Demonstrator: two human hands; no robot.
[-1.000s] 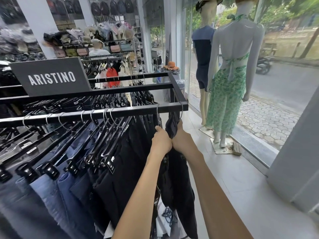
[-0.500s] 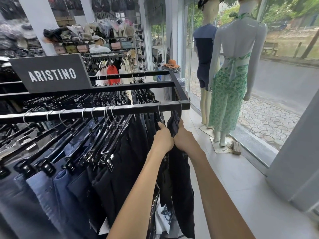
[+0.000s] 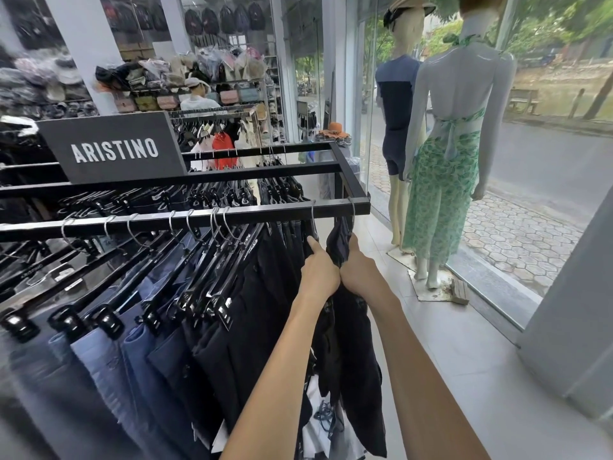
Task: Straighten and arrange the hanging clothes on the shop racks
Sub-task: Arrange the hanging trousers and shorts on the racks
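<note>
Hardly anything has shifted in the last second: both hands have crept a touch higher at the right end of the near rail and stay knuckle to knuckle. Far left, the blue jeans hang slanted on their clips with unevenly spaced hooks; to me they look not yet dealt with. Next, the dark trousers are bunched close, several hooks crowded together. Then comes the left hand, fingers curled into dark cloth with the forefinger pointing up. Touching it is the right hand, gripping the top of the end pair, which hangs at the rail's right corner, near the mannequin. I'd judge only this end is in hand; most of the rack remains.
</note>
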